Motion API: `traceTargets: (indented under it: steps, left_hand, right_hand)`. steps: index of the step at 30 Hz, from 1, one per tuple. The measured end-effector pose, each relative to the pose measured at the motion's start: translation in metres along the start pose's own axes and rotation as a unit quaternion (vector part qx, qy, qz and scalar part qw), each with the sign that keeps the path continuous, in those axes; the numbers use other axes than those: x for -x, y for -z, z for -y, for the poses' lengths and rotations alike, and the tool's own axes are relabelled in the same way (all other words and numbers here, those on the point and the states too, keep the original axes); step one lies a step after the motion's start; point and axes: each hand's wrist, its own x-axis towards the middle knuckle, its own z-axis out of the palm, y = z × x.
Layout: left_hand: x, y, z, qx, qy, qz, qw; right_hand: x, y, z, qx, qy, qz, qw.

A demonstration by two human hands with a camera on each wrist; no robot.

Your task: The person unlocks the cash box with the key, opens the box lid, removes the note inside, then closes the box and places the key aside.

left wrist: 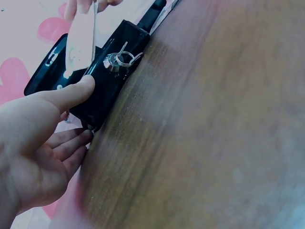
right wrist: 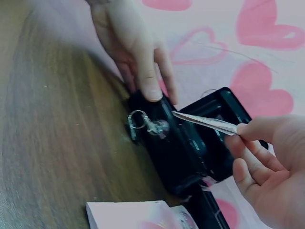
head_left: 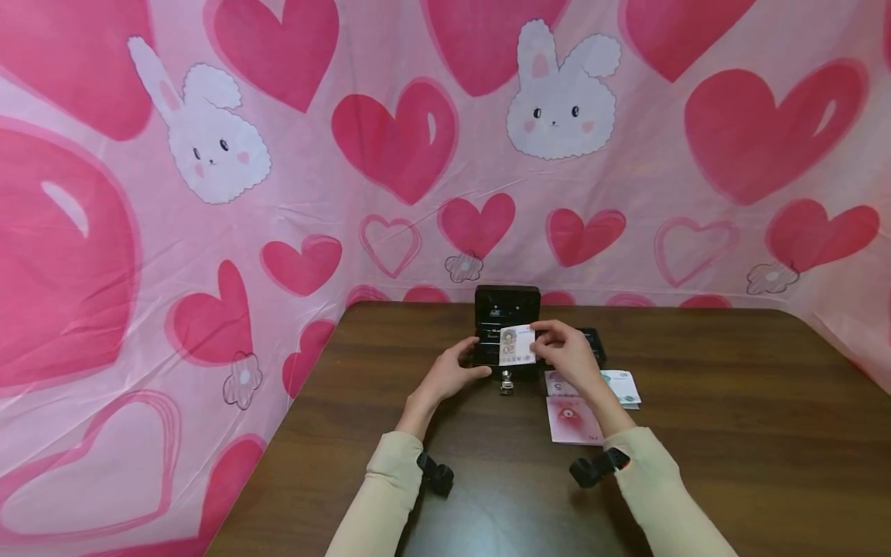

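A black cash box stands with its lid raised on the brown table, a key on a ring in its front lock. My left hand holds the left end of the box, thumb on the front edge and fingers by the side. My right hand pinches a thin folded stack of banknotes between thumb and fingers. In the right wrist view the banknotes are edge-on, above the open box. The box's inside is partly hidden behind them.
To the right of the box sits a black tray, partly behind my right hand. Pink banknotes and pale green banknotes lie on the table near my right forearm. A pink heart-print cloth hangs behind the table.
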Motion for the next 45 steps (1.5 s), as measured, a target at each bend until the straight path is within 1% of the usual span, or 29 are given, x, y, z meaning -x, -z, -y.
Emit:
traceTargets:
  steps: [3,8,13,16,23,25,28,34,39,40,45]
  left_hand:
    - [0.0,0.001,0.0,0.003,0.0,0.002,1.0]
    - [0.001,0.001,0.002,0.003,0.003,0.003,1.0]
    - [0.002,0.002,0.002,0.005,-0.003,0.005,1.0]
    - [0.002,0.002,0.001,0.006,-0.005,0.006,0.9999]
    - [0.003,0.003,0.0,0.003,-0.003,0.008,1.0]
    - [0.004,0.003,0.0,0.003,0.0,0.008,1.0]
    - [0.004,0.003,0.001,0.004,-0.004,0.009,0.9999]
    - [0.004,0.004,0.003,0.009,-0.007,0.013,0.9999]
    - [0.003,0.005,0.004,0.009,-0.006,0.013,0.9999]
    - [0.003,0.005,0.004,0.009,-0.007,0.013,0.9998]
    - [0.002,0.004,0.004,0.008,-0.006,0.02,0.9998]
  right_hand:
    - [0.002,0.006,0.0,-0.009,0.008,0.013,0.9998]
    - [0.007,0.014,-0.002,-0.031,0.003,0.034,0.999]
    - [0.013,0.022,0.001,-0.048,0.002,0.049,0.9977]
    - [0.016,0.028,0.003,-0.048,0.0,0.058,0.9972]
    - [0.021,0.045,0.002,-0.017,0.002,0.09,0.9958]
    - [0.021,0.05,-0.001,-0.009,-0.003,0.099,0.995]
    - [0.022,0.057,-0.006,-0.002,-0.012,0.109,0.994]
    - [0.022,0.067,-0.012,-0.009,-0.016,0.128,0.9916]
    - [0.025,0.075,-0.013,-0.011,-0.031,0.145,0.9889]
    - [0.025,0.076,-0.013,-0.012,-0.04,0.146,0.9884]
    - [0.028,0.084,-0.014,-0.003,-0.052,0.161,0.9856]
